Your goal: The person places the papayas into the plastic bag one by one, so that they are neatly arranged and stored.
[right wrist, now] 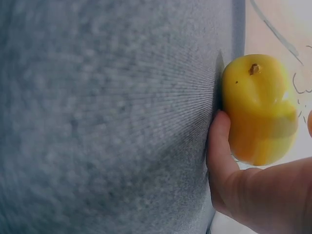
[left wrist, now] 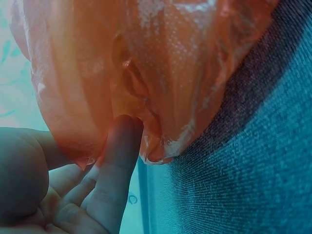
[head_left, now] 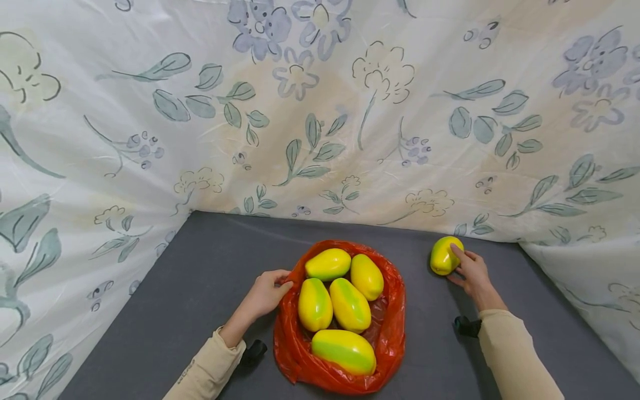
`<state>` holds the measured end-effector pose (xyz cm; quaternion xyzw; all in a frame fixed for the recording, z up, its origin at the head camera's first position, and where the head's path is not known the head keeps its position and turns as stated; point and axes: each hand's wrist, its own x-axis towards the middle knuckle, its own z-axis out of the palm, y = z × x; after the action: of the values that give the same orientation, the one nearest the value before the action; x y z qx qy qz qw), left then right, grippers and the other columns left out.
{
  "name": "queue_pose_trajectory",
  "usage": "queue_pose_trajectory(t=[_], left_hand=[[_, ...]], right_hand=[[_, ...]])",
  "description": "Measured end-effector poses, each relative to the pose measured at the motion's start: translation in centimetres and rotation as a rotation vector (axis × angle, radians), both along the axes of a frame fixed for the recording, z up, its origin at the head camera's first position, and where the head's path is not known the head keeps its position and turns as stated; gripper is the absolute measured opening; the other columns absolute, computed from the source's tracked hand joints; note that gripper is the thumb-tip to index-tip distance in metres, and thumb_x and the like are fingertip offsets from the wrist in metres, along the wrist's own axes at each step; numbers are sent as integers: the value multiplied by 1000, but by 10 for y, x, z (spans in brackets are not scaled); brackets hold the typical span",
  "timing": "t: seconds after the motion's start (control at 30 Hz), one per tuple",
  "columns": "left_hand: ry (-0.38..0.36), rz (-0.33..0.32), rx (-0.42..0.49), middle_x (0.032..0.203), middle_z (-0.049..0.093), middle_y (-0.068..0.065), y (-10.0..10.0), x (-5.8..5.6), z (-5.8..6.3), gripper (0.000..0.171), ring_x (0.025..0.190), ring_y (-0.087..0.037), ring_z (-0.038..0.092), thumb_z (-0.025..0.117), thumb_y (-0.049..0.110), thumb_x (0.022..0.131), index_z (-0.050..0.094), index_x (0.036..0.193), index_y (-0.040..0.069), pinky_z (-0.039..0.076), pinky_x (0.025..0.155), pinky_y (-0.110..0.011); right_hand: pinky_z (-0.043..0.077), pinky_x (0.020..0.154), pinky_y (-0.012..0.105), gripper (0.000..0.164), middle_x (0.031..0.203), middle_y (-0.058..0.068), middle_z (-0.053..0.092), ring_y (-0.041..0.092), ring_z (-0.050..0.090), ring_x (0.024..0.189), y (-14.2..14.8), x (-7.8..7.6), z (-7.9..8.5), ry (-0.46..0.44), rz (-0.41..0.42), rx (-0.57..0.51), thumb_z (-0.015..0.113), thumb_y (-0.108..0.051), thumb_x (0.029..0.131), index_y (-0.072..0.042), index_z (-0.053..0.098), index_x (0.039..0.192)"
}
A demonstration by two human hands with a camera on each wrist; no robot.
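A red plastic bag stands with its mouth rolled wide, and several shiny yellow-green papayas lie inside. At the bag's left rim, my left hand pinches the thin plastic; in the left wrist view the fingers press against its crinkled film. Off to the right, my right hand grips a single papaya, thumb on its upper side and fingers low beside it. The right wrist view shows this papaya's stem end at or just above the cloth, with part of the hand out of frame.
A dark grey cloth surface lies under everything. Floral-printed white fabric rises behind it and along both sides. The lone papaya is close to the back edge, apart from the bag.
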<state>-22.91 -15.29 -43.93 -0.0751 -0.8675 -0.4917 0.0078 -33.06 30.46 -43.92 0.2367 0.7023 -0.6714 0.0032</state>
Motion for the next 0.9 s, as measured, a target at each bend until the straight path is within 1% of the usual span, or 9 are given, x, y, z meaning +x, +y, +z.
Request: queue_pose_trajectory(t=[0.2,0.3,0.43,0.57,0.67,0.77,0.9], left_hand=[[4,3,1,92,68,-5,0,-1,0,20,79,-18,64,63,3,91,68,109,-1,53,67,-33],[-1,5,3,92,68,-5,0,-1,-1,20,78,-18,64,63,3,91,68,110,-1,53,66,-33],[-10,8,-1,91,67,-4,0,-2,-3,21,76,-16,62,63,4,91,68,111,0,53,64,-31],[-7,6,-8,92,68,-4,0,-2,-2,20,78,-17,63,63,4,91,68,110,0,53,66,-32],[-6,6,-8,92,68,-4,0,-2,-1,20,79,-18,64,63,3,91,68,110,0,53,66,-32],[-8,8,-6,91,68,-4,1,-2,-1,20,78,-17,63,63,4,91,68,110,0,53,66,-32],[-12,8,-5,91,67,-4,1,-1,-2,20,77,-17,63,63,4,91,68,110,0,53,66,-32]], right_hand=[[36,99,51,106,155,19,5,38,24,132,1,-1,4,-11,29,26,57,-60,83,-4,1,153],[37,98,52,108,155,21,3,39,24,129,1,-3,4,-16,36,37,58,-60,82,-3,0,152],[38,97,52,110,154,22,2,40,24,131,1,-4,3,-30,22,41,62,-59,81,-5,-2,152],[38,97,52,117,154,22,0,41,21,134,1,-6,1,-43,12,47,65,-61,77,-8,-6,152],[37,97,54,121,154,24,-3,43,19,136,1,-8,2,-50,23,51,66,-62,74,-8,-9,152],[36,98,55,120,153,26,-2,44,18,137,-1,-8,3,-59,45,66,66,-61,77,-7,-11,151],[37,98,54,113,153,28,2,43,22,136,-1,-10,2,-70,62,104,65,-54,83,-5,-12,151]])
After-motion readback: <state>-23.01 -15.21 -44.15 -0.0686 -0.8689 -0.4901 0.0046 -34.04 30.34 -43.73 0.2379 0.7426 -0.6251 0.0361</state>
